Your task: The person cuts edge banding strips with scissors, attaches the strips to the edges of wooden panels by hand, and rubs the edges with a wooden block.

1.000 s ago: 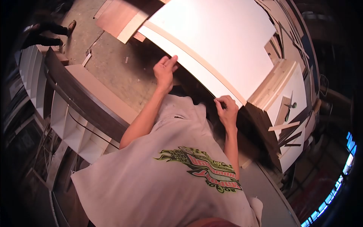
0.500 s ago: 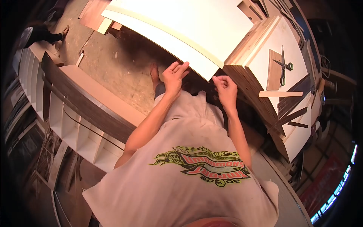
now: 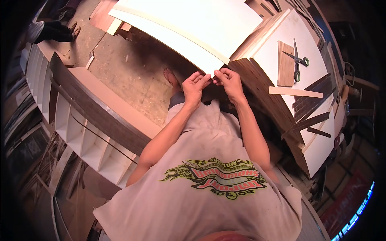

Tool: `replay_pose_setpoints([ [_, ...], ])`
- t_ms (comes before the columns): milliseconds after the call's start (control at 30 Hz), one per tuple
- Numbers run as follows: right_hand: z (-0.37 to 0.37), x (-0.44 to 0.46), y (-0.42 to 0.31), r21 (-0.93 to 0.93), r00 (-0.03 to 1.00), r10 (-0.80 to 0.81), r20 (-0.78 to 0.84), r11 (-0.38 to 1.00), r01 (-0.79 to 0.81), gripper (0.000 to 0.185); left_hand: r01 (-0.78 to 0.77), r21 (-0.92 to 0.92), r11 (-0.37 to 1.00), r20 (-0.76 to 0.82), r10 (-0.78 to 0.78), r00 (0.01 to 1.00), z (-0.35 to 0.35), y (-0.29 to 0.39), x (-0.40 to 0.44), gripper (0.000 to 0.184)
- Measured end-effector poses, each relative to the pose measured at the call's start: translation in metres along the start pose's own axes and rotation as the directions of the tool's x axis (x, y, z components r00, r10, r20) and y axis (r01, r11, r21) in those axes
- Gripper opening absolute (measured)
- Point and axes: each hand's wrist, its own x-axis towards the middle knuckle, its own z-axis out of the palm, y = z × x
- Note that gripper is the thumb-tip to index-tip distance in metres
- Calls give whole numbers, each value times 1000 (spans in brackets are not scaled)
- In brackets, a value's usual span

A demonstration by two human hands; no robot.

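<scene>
A large white panel with a long, slightly curved near edge lies in front of me. A pale cream band runs along it, close to that edge. My left hand is closed in a pinch just below the panel's near right corner. Beside it, fingertips almost touching, my right hand is pinched closed at the same corner. Whatever sits between the fingertips is too small or hidden to make out.
To the right, scissors and a wood piece lie on a white-topped stack, near dark strips. A dark curved board rests on white shelving at left. Another person's legs show upper left.
My left hand has moved right and its spread fingers have closed. My right hand has shifted left and up, so the fingertips now come together at the panel's corner.
</scene>
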Motion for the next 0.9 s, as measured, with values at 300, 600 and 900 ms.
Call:
replay_pose_setpoints([
  [300,-2,2,-1,-96,998,-62,-14,994,61,23,-4,-13,1000,72,5,997,-6,-5,11,18],
  [600,6,-63,-58,-662,998,64,-17,747,-59,35,61,98,993,280,-86,956,-33,-10,25,30],
  [900,-76,-59,-141,-854,725,-475,-500,408,-322,62,-150,838,525,535,-735,415,-73,93,51,51],
])
